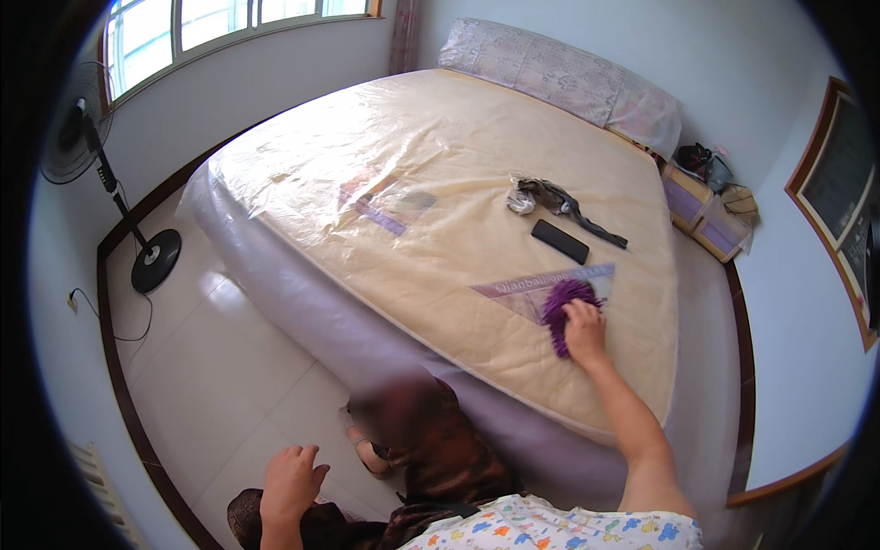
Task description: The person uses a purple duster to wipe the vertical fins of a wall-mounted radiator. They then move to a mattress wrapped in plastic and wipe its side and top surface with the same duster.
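Note:
A shaggy purple cleaning pad or cloth (560,306) lies against the plastic-covered mattress (412,275), near its front right corner. My right hand (586,333) grips it from above, fingers over its right side; the palm side is hidden. Beneath it is a printed triangular label (512,292) bearing writing. Just beyond the pad lies a black rectangular object (560,242), like a phone or case. Behind that is a crumpled dark and pale cloth item (550,196). Low at the left, my left hand (292,478) hangs over the tiled floor, thumb apart, holding nothing.
A black standing fan (155,261) with a trailing cord stands at the left wall under the window. A wrapped headboard (550,72) closes the bed's far end. Boxes (708,213) with items on top sit by the right wall. My patterned dark trousers (454,440) are close to the bed's side.

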A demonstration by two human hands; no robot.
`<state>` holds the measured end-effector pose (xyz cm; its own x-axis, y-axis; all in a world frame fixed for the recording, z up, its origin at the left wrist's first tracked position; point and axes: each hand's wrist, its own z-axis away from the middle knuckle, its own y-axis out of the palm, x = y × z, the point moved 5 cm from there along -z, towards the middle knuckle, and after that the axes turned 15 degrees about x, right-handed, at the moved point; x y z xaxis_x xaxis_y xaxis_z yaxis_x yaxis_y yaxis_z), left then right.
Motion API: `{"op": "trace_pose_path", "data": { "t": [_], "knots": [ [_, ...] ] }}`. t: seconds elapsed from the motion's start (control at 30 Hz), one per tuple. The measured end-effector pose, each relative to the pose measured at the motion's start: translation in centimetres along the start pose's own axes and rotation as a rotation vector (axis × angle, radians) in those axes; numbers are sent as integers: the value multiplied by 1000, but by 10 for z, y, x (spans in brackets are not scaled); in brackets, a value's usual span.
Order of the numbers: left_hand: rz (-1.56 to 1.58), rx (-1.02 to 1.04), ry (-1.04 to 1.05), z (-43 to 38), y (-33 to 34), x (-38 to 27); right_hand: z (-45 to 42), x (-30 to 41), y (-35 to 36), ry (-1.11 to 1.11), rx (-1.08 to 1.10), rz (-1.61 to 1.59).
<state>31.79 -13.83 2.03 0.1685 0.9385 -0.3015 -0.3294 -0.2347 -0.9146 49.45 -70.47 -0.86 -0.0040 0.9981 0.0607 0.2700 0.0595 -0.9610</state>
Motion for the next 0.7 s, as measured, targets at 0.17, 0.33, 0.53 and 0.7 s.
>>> {"op": "trace_pose_path", "data": {
  "t": [0.17,0.33,0.53,0.7],
  "knots": [
    [22,42,14,-14,5,-5,-40,-1,20,51,-120,-131],
    [25,91,-50,-30,17,6,-50,181,20,-473,-74,-215],
    [-3,154,-52,-49,27,10,-45,122,23,-492,-50,-200],
    [67,138,-63,-43,32,15,-21,-80,3,-36,-201,-42]
  ]
}}
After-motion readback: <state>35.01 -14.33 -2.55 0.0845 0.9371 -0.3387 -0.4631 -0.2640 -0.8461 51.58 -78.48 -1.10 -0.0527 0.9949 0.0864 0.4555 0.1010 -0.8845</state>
